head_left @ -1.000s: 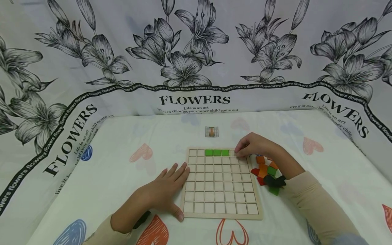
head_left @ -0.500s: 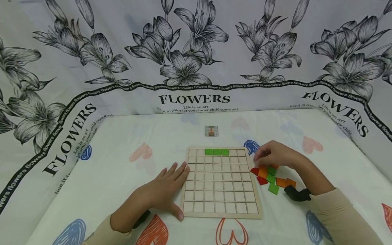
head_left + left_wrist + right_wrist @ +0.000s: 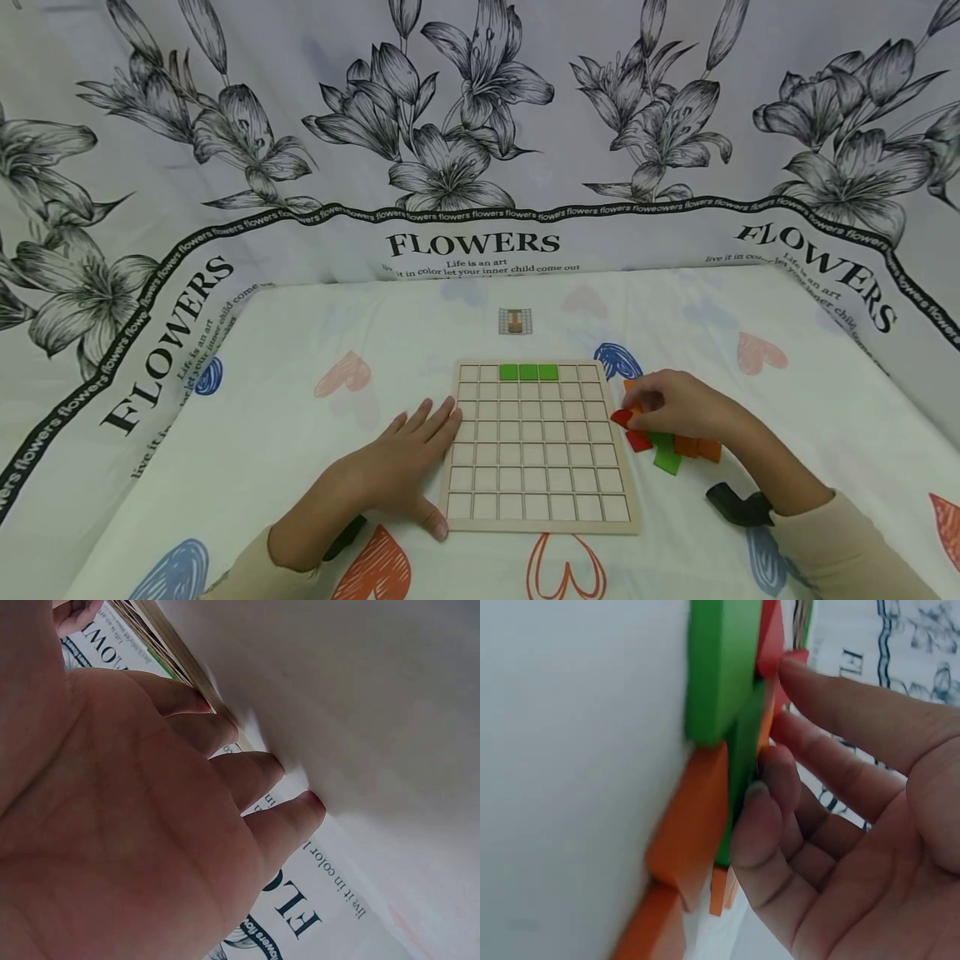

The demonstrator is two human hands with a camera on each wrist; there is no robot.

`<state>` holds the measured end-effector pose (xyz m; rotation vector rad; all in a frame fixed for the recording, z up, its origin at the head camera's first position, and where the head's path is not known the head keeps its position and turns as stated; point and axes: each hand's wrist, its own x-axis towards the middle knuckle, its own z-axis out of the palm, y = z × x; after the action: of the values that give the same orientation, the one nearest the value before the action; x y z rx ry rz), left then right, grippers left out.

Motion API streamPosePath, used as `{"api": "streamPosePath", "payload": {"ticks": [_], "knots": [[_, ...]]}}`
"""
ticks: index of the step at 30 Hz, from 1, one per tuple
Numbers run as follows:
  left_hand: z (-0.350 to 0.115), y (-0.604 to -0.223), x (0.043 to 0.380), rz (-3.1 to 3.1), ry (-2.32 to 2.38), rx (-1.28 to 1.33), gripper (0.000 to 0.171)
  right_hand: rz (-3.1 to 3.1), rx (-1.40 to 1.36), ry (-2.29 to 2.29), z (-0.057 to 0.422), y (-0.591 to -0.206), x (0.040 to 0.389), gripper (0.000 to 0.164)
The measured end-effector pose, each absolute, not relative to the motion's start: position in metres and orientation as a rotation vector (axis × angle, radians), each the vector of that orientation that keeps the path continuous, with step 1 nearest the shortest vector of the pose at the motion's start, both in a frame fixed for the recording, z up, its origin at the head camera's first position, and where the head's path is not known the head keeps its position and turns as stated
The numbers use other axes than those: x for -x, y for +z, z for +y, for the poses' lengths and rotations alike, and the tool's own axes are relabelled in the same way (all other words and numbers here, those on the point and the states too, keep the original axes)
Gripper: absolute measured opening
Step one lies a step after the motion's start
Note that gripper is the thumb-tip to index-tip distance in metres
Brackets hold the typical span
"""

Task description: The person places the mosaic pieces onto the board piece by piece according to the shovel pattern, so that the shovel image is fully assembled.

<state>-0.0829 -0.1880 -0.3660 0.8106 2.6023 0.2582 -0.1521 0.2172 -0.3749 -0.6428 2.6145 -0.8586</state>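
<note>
A wooden grid board (image 3: 543, 527) lies on the cloth, with three green square tiles (image 3: 528, 372) side by side in its far row. My left hand (image 3: 405, 467) lies spread along the board's left edge; the left wrist view shows its fingertips (image 3: 225, 733) against that edge. To the right of the board, my right hand (image 3: 686, 404) is over a loose pile of red pieces (image 3: 621, 418), green tiles (image 3: 666, 460) and orange tiles (image 3: 697, 448). Close up, its loosely bent fingers (image 3: 761, 829) touch the pile, and no lifted piece shows. The hand hides part of the pile.
A small card (image 3: 515, 322) with a grid picture lies beyond the board. The white cloth (image 3: 225, 467) has printed hearts, and a flower-printed curtain (image 3: 472, 158) rises behind. A black object (image 3: 738, 505) sits by the right wrist.
My right hand has moved from the board's far right corner rightward and nearer, down onto the pile. The left hand stays put, and the three green tiles remain where they were.
</note>
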Motion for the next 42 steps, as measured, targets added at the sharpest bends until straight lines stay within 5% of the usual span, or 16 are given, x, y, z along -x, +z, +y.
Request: {"api": "streamPosePath", "payload": {"ticks": [18, 42], "knots": [[-0.189, -0.368, 0.084, 2.601, 0.272, -0.813, 0.136, 2.785, 0.566, -0.749, 0.212, -0.376, 0.139, 0.011], [-0.19, -0.367, 0.083, 2.602, 0.29, -0.83, 0.135, 2.77, 0.393, -0.679, 0.246, -0.37, 0.143, 0.031]]}}
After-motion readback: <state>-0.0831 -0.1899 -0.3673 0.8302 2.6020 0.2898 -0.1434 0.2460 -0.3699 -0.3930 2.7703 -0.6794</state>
